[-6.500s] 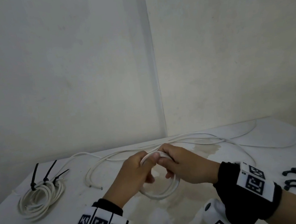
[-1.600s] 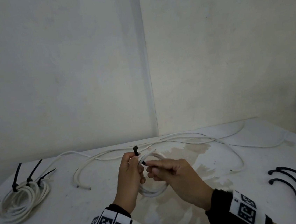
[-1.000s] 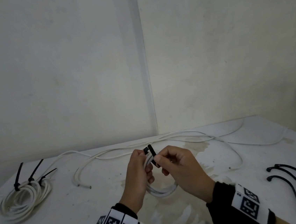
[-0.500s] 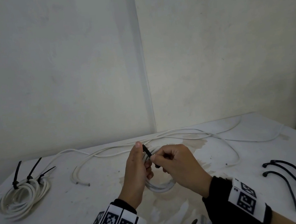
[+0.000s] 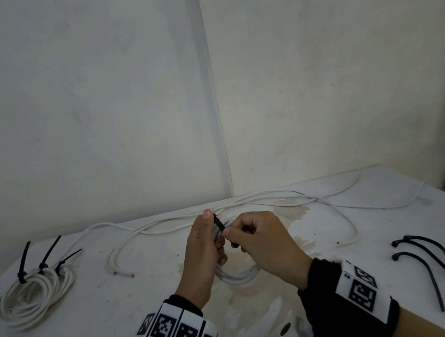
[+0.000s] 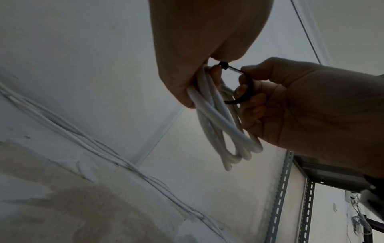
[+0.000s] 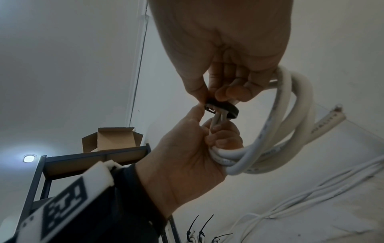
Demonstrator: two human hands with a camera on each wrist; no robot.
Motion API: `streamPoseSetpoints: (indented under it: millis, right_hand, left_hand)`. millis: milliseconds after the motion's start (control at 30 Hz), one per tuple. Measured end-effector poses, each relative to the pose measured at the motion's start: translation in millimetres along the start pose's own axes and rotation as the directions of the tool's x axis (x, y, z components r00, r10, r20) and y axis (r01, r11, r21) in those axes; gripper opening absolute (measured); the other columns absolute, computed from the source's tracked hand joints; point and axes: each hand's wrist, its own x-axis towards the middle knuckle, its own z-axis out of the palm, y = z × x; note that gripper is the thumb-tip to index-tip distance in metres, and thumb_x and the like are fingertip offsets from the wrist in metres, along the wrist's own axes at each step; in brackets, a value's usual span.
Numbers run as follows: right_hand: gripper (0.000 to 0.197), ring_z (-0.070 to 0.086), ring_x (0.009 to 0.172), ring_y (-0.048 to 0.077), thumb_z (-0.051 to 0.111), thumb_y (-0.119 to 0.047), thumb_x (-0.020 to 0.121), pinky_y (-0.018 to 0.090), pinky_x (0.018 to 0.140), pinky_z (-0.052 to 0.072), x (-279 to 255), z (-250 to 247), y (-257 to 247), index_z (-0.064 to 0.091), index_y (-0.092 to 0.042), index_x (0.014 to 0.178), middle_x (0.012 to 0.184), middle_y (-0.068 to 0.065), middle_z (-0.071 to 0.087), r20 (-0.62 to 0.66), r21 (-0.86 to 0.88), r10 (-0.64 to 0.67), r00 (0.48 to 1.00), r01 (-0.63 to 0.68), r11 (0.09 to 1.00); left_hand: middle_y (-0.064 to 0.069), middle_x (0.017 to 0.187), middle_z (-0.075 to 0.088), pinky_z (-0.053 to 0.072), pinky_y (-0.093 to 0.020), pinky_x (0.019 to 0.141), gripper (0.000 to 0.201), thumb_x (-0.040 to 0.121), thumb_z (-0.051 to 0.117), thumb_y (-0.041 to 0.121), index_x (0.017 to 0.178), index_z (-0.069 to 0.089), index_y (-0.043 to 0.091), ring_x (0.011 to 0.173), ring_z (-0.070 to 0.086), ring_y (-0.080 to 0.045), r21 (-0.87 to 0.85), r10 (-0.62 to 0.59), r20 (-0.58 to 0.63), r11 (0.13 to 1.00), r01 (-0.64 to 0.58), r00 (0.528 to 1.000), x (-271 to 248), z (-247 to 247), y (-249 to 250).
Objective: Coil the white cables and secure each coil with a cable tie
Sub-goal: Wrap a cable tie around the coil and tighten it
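A small white cable coil (image 5: 238,277) hangs just above the table (image 5: 100,318), and my left hand (image 5: 214,235) grips its top strands. A black cable tie (image 5: 220,225) loops round those strands. The left thumb presses at the tie's head (image 6: 223,65). My right hand (image 5: 226,232) pinches the tie's strap between thumb and forefinger, close against the left hand. In the right wrist view the tie (image 7: 224,109) forms a loose ring over the coil (image 7: 290,123), whose cut end sticks out to the right. Whether the tail has passed through the head is hidden by the fingers.
A pile of tied coils (image 5: 34,295) with three upright black ties lies at the table's left. Long loose white cables (image 5: 260,201) run along the back by the wall. Two spare black ties (image 5: 428,259) lie at the right. A metal shelf with a cardboard box (image 7: 112,139) stands behind.
The right hand has taken a black tie from the right-hand pile and wrapped it over the coil. In the last second, both hands have closed together on the tie loop and dropped slightly.
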Motion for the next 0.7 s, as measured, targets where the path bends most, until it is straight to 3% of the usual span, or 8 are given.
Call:
streamPoseSetpoints:
  millis: [200, 267, 367, 467, 600, 700]
  right_hand:
    - [0.029, 0.046, 0.052, 0.000, 0.058, -0.010, 0.086, 0.011, 0.056, 0.037, -0.9, 6.0, 1.4, 0.057, -0.020, 0.059, 0.052, -0.013, 0.057, 0.005, -0.011, -0.044, 0.999, 0.044, 0.999]
    - [0.029, 0.046, 0.056, 0.005, 0.058, -0.010, 0.086, 0.016, 0.058, 0.039, 0.2, 5.5, 0.8, 0.056, -0.019, 0.059, 0.056, -0.008, 0.054, 0.015, -0.017, -0.045, 0.999, 0.045, 0.999]
    - [0.029, 0.042, 0.049, 0.001, 0.059, -0.010, 0.085, 0.010, 0.053, 0.033, 2.5, 2.3, -1.0, 0.055, -0.016, 0.057, 0.055, -0.008, 0.051, 0.036, -0.022, -0.034, 0.999, 0.035, 0.999]
    - [0.021, 0.043, 0.051, 0.001, 0.059, -0.012, 0.086, 0.009, 0.053, 0.034, 2.5, 2.1, -0.8, 0.060, -0.009, 0.064, 0.057, -0.007, 0.052, 0.026, -0.020, -0.031, 0.999, 0.031, 0.999]
    - [0.021, 0.049, 0.062, 0.006, 0.059, -0.018, 0.088, 0.023, 0.063, 0.044, 3.0, 8.2, 5.6, 0.065, -0.008, 0.071, 0.060, -0.009, 0.056, -0.059, -0.025, -0.022, 0.998, 0.020, 0.999]
    - [0.020, 0.050, 0.058, 0.001, 0.061, -0.018, 0.087, 0.016, 0.060, 0.043, 3.2, 11.6, 7.7, 0.064, -0.017, 0.067, 0.055, -0.013, 0.058, -0.089, -0.004, -0.024, 0.996, 0.023, 1.000]
  left_hand:
    - [0.002, 0.057, 0.033, 0.033, -0.021, 0.046, 0.035, 0.098, 0.034, 0.034, 0.070, 0.041, 0.013, 0.046, 0.032, -0.007, 0.057, 0.053, 0.007, 0.997, -0.054, 0.999, 1.4, -5.9, 1.2]
    - [0.001, 0.058, 0.033, 0.033, -0.021, 0.046, 0.035, 0.098, 0.034, 0.033, 0.074, 0.044, 0.010, 0.046, 0.032, -0.008, 0.058, 0.053, 0.007, 0.997, -0.053, 0.999, 1.2, -6.9, -0.8]
    - [0.002, 0.057, 0.034, 0.033, -0.020, 0.045, 0.035, 0.098, 0.035, 0.034, 0.077, 0.049, 0.009, 0.045, 0.032, -0.007, 0.056, 0.043, -0.005, 0.998, -0.043, 0.999, 1.6, -7.8, -3.0]
    - [0.003, 0.056, 0.035, 0.033, -0.019, 0.045, 0.034, 0.097, 0.038, 0.033, 0.074, 0.051, 0.012, 0.046, 0.033, -0.006, 0.062, 0.046, -0.010, 0.997, -0.045, 0.999, 2.9, -8.4, -2.4]
    - [0.007, 0.053, 0.036, 0.030, -0.021, 0.045, 0.032, 0.095, 0.042, 0.030, 0.068, 0.050, 0.016, 0.047, 0.030, -0.006, 0.069, 0.064, -0.004, 0.996, -0.063, 0.998, -0.9, -4.6, -3.5]
    - [0.006, 0.054, 0.036, 0.030, -0.019, 0.043, 0.033, 0.096, 0.041, 0.030, 0.067, 0.048, 0.017, 0.047, 0.030, -0.007, 0.068, 0.051, 0.004, 0.996, -0.052, 0.999, -2.5, -3.7, -6.0]
